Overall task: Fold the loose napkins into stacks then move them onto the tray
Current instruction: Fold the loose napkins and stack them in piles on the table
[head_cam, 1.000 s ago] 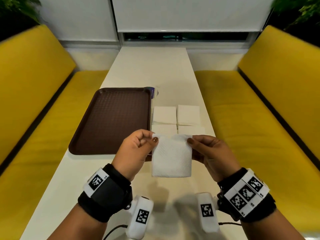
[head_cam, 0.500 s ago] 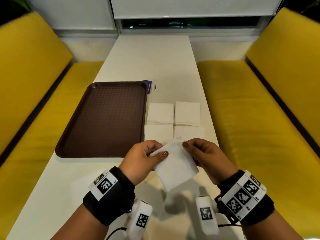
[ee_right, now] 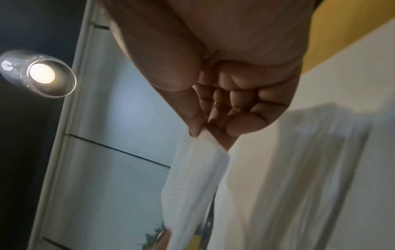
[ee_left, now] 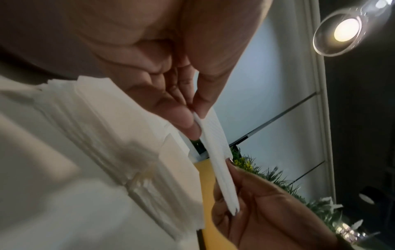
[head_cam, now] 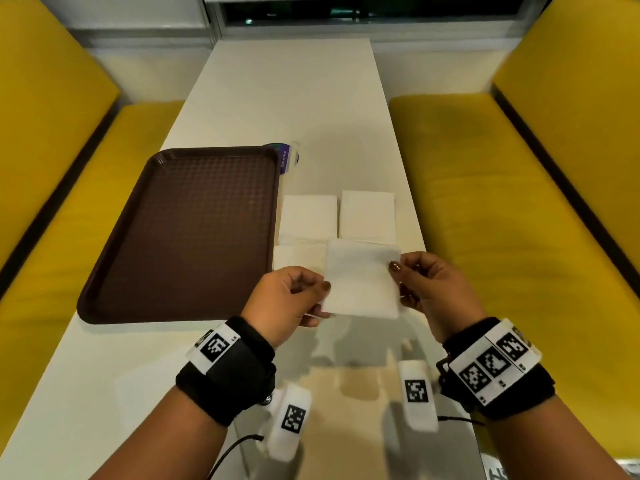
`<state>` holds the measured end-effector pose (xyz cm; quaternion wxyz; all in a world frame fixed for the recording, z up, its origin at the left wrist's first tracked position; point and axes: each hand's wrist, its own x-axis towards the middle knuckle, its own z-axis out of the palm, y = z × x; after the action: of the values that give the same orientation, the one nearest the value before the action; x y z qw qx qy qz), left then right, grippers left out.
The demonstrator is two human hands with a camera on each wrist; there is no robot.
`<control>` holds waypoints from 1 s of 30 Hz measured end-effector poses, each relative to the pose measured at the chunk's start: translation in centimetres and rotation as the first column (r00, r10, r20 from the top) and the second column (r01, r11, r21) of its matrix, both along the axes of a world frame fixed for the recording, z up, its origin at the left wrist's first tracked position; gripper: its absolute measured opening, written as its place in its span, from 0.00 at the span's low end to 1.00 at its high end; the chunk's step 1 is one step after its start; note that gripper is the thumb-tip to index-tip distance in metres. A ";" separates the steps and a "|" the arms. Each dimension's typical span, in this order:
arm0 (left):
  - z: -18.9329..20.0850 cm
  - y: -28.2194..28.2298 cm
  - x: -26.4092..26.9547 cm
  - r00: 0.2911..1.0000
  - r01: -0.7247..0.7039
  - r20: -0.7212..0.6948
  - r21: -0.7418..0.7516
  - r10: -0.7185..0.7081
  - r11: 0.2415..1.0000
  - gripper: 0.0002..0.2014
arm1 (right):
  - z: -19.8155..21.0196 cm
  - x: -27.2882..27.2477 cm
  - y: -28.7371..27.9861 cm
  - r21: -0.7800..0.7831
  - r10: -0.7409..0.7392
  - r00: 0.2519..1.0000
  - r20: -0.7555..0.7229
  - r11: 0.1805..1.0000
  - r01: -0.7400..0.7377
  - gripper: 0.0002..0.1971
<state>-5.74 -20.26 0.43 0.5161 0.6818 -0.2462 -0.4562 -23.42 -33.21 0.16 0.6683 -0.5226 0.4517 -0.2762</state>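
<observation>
My left hand [head_cam: 289,296] and right hand [head_cam: 427,287] pinch folded napkin [head_cam: 362,280]; square it over near right stack [head_cam: 372,242], edges flush, then release

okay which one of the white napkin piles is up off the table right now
The folded napkin pinched between the left hand and right hand. The other napkin stacks lie flat on the table beside the tray.

Dim, warm light from a glaring ceiling lamp [ee_right: 41,73]; soft shadows, blurred wrist views, edges bowed by wide-angle distortion
</observation>
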 end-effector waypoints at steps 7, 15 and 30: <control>-0.9 -0.4 0.1 0.998 0.029 0.046 0.054 -0.032 0.998 0.03 | -1.7 0.0 -3.0 -0.105 0.000 0.976 -0.219 0.994 -0.023 0.03; -1.3 -0.1 0.7 0.997 0.017 0.075 0.070 -0.022 0.997 0.04 | -3.2 0.6 -4.0 -0.148 -0.071 0.949 -0.308 0.989 0.026 0.05; 0.5 5.5 3.3 0.974 -0.063 0.221 0.050 0.050 0.997 0.05 | 2.3 1.1 2.9 -0.340 0.041 0.950 -0.308 0.928 -0.150 0.10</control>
<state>-2.40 -14.72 0.95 0.4791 0.7491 -0.2691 -0.3699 -22.34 -30.27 2.46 0.4991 -0.6928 0.4621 -0.2395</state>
